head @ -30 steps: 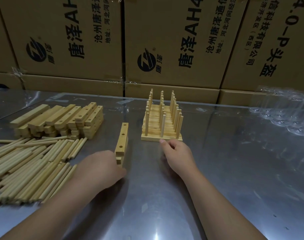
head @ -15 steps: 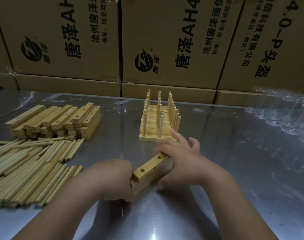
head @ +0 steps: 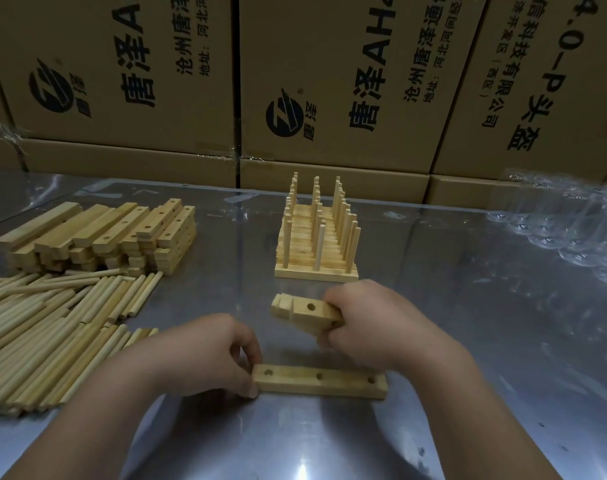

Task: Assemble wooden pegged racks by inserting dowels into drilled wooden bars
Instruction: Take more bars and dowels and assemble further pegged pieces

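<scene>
My left hand (head: 222,355) pinches the left end of the pale three-holed wooden bar (head: 319,381), which lies crosswise. My right hand (head: 374,327) grips spare drilled bars (head: 303,311). Pale round dowels (head: 52,323) lie leftward.

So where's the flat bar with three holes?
In the head view the flat bar lies low and central on the metal table, its left end pinched by the left hand, just nearer than the right hand gripping other bars.
</scene>
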